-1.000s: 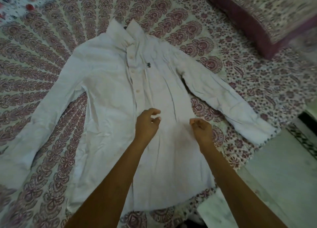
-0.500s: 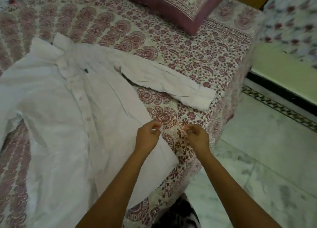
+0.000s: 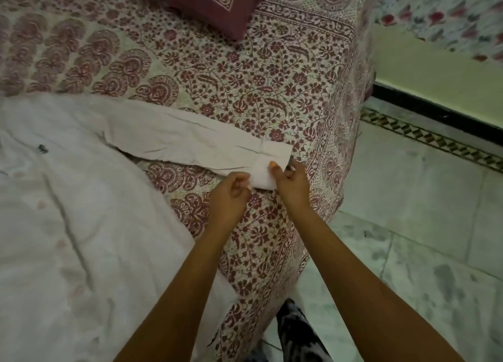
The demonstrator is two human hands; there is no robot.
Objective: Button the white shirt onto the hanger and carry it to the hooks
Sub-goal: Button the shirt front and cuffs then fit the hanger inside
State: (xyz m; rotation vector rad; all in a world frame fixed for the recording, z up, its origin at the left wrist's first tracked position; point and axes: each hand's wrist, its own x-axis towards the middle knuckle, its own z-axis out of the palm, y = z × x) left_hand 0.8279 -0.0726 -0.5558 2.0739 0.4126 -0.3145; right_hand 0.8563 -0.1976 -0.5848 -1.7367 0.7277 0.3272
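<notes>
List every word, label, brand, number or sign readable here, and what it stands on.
None can be read.
The white shirt carries one small dark chest emblem, too blurred to tell whether it holds letters.
The bedsheet and pillow show only printed patterns.

Head camera, high over the near edge of the bed, tipped steeply down and forward. It's close in: the left hand and right hand come up from the bottom edge and meet mid-frame. The shirt fills the left side, the floor drops away lower right, and the pillow is cropped by the top edge.
</notes>
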